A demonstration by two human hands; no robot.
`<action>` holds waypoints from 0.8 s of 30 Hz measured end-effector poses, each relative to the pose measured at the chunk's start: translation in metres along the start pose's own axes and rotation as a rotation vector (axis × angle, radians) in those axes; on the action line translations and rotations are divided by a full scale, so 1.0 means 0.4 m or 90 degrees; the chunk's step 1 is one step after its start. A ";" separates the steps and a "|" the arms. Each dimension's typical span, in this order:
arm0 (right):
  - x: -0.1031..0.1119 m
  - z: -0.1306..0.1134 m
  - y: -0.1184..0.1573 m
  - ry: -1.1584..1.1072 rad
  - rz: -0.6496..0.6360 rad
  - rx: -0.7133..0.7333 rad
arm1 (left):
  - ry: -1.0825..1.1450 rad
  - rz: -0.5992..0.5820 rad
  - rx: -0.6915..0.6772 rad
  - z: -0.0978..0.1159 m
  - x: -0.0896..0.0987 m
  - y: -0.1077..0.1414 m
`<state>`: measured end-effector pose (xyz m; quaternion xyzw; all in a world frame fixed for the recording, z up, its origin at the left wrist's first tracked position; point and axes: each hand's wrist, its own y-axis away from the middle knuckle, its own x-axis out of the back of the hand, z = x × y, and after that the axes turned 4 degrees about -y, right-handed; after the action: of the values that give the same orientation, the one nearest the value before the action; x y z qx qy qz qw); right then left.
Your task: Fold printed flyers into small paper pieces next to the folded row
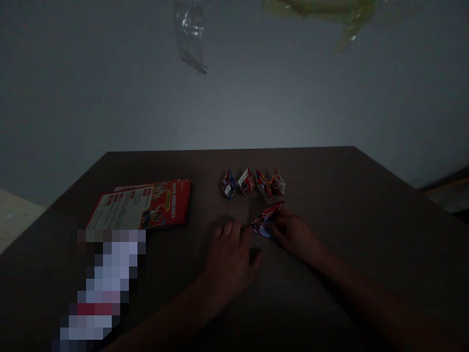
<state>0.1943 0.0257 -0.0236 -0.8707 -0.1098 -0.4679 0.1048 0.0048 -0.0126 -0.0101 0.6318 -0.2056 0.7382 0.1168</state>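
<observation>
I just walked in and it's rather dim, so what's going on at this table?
A person's right hand holds a folded piece of printed paper, with the left hand open close beside it. Four other folded papers sit side by side farther back on the table. To the left lie red and white leaflets, near something too blurred to make out.

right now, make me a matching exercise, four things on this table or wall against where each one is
1. printed sheets
2. four small folded pieces
3. larger folded piece
4. clear plastic

A. in a row, mid-table
B. against the wall
C. stacked on the left of the table
D. in the right hand

Pairs: 1-C, 2-A, 3-D, 4-B
</observation>
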 end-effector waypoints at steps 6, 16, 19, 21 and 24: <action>-0.001 0.002 -0.002 0.008 0.005 0.000 | -0.001 -0.003 0.006 0.000 0.001 0.000; 0.002 0.000 -0.001 -0.002 -0.004 0.004 | 0.001 0.009 0.012 -0.002 0.000 0.001; 0.004 -0.004 0.000 0.001 -0.006 0.005 | 0.006 0.007 0.003 -0.003 0.001 0.001; 0.003 -0.004 0.000 0.003 -0.001 0.001 | 0.005 0.002 0.002 -0.003 0.001 0.001; 0.002 -0.002 -0.001 0.004 0.001 -0.006 | 0.006 -0.005 0.003 -0.003 0.001 0.000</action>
<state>0.1938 0.0259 -0.0224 -0.8696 -0.1069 -0.4713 0.1013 0.0037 -0.0120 -0.0100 0.6293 -0.2004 0.7414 0.1193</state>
